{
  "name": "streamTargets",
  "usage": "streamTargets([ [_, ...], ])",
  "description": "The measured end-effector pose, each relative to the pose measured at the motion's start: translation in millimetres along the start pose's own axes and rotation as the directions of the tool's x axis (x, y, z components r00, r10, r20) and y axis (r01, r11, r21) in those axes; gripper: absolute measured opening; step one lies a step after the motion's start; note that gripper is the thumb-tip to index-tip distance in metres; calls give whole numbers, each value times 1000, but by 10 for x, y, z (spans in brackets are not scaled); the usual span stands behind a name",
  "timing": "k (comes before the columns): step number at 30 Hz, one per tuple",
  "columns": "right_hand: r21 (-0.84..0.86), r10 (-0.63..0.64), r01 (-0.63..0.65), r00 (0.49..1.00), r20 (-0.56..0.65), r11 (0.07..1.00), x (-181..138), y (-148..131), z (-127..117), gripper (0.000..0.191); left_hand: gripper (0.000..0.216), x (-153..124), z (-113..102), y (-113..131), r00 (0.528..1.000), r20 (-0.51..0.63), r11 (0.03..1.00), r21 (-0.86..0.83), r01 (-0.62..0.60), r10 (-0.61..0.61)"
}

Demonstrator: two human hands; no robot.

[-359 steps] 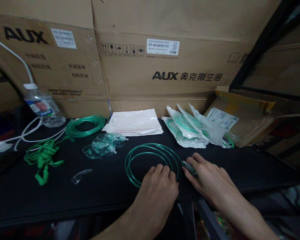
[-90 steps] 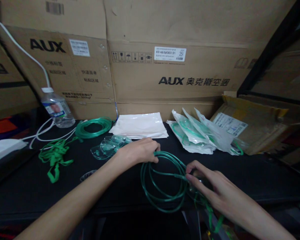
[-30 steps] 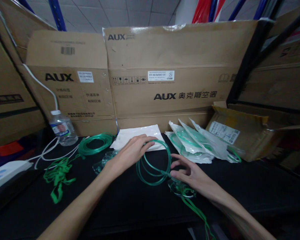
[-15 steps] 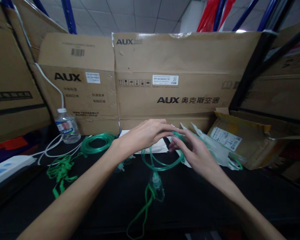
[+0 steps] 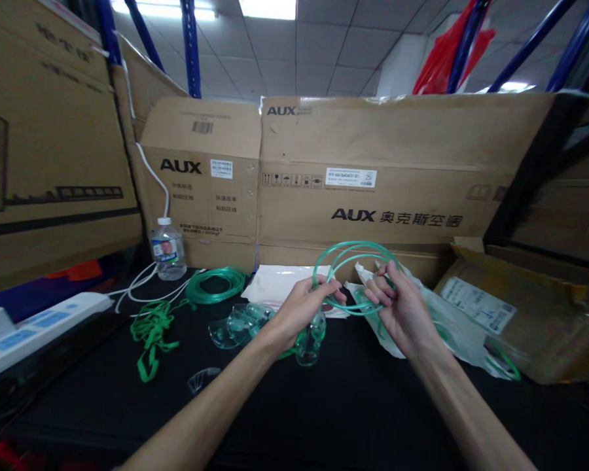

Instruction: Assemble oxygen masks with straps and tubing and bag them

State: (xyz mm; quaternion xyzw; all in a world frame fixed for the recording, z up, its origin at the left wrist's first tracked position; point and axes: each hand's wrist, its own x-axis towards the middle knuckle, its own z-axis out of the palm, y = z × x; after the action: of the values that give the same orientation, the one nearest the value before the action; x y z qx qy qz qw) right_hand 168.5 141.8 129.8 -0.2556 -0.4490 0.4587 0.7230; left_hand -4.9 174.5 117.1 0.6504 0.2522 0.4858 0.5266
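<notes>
A coil of green tubing (image 5: 349, 250) is lifted above the black table (image 5: 324, 418). My left hand (image 5: 302, 311) is closed on the coil's left side. My right hand (image 5: 397, 307) pinches its right side, fingers curled round the loops. A clear mask (image 5: 310, 337) hangs from the tubing just under my left hand, partly hidden by it. A second green coil (image 5: 216, 286) lies at the back left, with several clear masks (image 5: 235, 324) in front of it.
Green straps (image 5: 150, 324) and a small clear piece (image 5: 201, 379) lie at left. A water bottle (image 5: 168, 250), white cable and power strip (image 5: 34, 327) sit far left. Empty white bags (image 5: 285, 284) and packed bags (image 5: 451, 327) lie behind. Cardboard boxes (image 5: 373, 196) wall the back.
Both hands have raised the green coil off the table and turned it upright; the mask now hangs under my left hand. The camera has tilted up, showing more boxes and ceiling.
</notes>
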Motion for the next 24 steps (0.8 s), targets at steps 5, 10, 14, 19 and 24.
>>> streamTargets([
  [5, 59, 102, -99, 994, -48, 993, -40, 128, -47, 27, 32, 122, 213, -89, 967, -254, 961, -273, -38, -34],
  [10, 48, 185, -182, 980, -75, 982, -91, 202, -12, 29, 28, 269, 215, -100, 904, -427, 948, -294, -119, -19],
  [14, 16, 150, -150, 983, -103, 989, -98, 175, -6, 39, 25, 281, 171, -118, 887, -459, 982, -147, -123, 42],
  [19, 43, 202, -199, 975, -93, 979, -96, 156, -27, 37, 16, 178, 159, 4, 868, -430, 966, 180, -187, 249],
  [24, 128, 359, -356, 933, -2, 926, -154, 178, 26, 34, 15, 123, 208, 125, 811, -416, 886, 391, -249, 411],
])
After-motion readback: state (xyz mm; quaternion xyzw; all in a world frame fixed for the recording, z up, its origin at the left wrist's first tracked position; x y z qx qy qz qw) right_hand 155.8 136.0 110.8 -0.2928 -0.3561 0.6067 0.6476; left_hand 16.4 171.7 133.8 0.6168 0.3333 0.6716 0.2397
